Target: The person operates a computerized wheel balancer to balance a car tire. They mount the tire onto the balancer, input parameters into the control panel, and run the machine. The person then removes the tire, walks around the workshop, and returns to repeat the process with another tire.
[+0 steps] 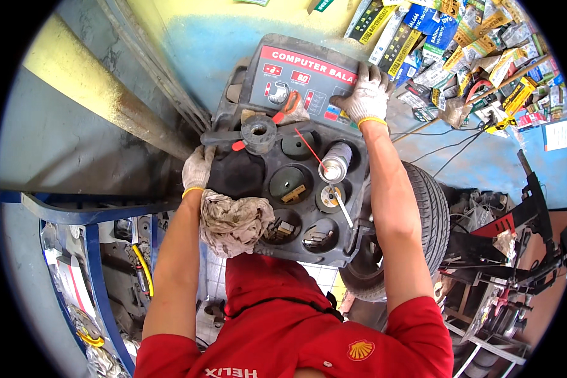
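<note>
A wheel balancer's grey and red control panel (pixel 321 88) stands above its black plastic tray (pixel 268 165). My right hand (pixel 366 96), in a whitish work glove, lies over the panel's right side, fingers spread upward and thumb out to the left. At the tray's left rim, my gloved left hand (pixel 198 169) is curled over the edge, close to the end of a black winged clamp nut (pixel 258 133); its fingers are partly hidden. A crumpled grey rag (pixel 236 222) lies on the tray's near left corner, beside my left wrist.
Tray wells hold a spray can (pixel 336 160) with a red straw, cones (pixel 288 183) and small metal weights (pixel 319 235). Orange-handled pliers (pixel 290 106) lie below the panel. A tyre (pixel 426 211) stands at the right. A blue rack (pixel 97 271) is at the left.
</note>
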The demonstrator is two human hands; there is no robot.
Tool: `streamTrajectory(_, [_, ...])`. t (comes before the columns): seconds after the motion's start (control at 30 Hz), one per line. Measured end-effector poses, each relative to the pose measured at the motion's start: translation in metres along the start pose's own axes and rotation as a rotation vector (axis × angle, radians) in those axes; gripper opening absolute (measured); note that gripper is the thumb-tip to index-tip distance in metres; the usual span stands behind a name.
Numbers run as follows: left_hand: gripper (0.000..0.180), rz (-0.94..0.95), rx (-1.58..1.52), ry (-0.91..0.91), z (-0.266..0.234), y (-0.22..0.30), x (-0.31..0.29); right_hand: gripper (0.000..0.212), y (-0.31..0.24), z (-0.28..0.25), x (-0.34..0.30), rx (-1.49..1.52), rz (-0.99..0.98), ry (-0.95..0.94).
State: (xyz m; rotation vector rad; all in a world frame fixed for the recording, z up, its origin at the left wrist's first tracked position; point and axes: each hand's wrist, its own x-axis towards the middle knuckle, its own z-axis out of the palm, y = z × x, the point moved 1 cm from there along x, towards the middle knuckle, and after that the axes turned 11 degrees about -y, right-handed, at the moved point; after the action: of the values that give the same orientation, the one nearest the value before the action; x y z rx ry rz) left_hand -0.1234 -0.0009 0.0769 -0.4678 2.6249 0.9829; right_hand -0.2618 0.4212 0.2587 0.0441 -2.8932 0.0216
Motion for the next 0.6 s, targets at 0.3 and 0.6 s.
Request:
streamTrajectory(0.3, [0.065,-0.007,0.008,0.013,0.001,-0.003,0.001,0.119,-0.005,-0.007,0.000,-0.020,0.026,-0.046])
streamTrajectory(0.6, [0.063,0.016,-0.035,0.000,-0.002,0.000,-0.001,0.116,-0.003,-0.004,0.001,-0.009,0.004,-0.028])
